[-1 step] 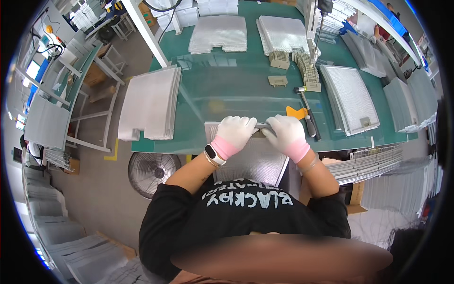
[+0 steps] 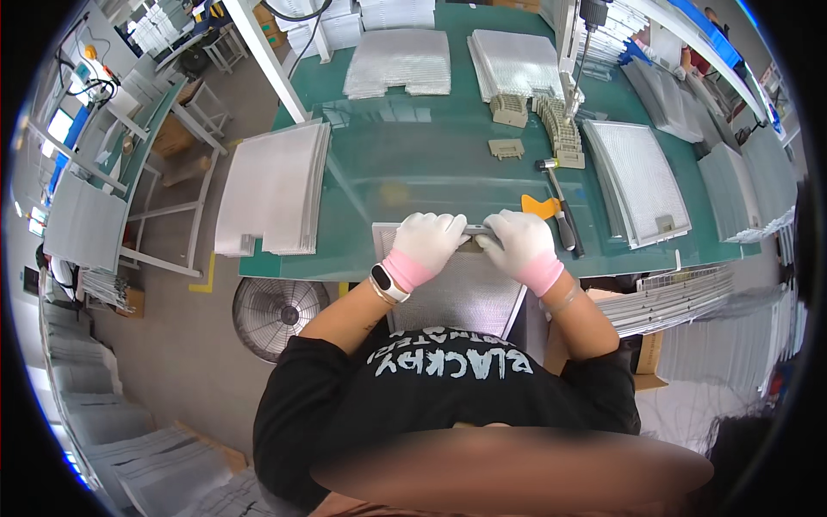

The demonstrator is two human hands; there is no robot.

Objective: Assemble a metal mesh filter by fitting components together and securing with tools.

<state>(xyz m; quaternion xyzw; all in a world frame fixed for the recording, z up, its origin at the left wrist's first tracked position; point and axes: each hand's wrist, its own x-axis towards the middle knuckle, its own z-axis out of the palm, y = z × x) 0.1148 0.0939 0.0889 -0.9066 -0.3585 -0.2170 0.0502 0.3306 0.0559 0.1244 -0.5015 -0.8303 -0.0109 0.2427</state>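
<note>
L hand (image 2: 428, 246) & R hand (image 2: 521, 246) grip mesh panel (image 2: 457, 297) by far edge; white lettering (image 2: 455, 364) on blk tee (image 2: 517, 401)

In the centre, I cannot see the hidden fingertips of the left hand (image 2: 431, 244) well; the black T-shirt (image 2: 448, 401) hides the lower end of the mesh panel (image 2: 461, 302); at bottom, one patch (image 2: 517, 474) is blurred.

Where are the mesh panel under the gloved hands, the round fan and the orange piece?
Mesh panel (image 2: 457, 297), head view: middle of its mesh face.
Round fan (image 2: 290, 314), head view: central hub.
Orange piece (image 2: 539, 205), head view: flat middle.
</note>
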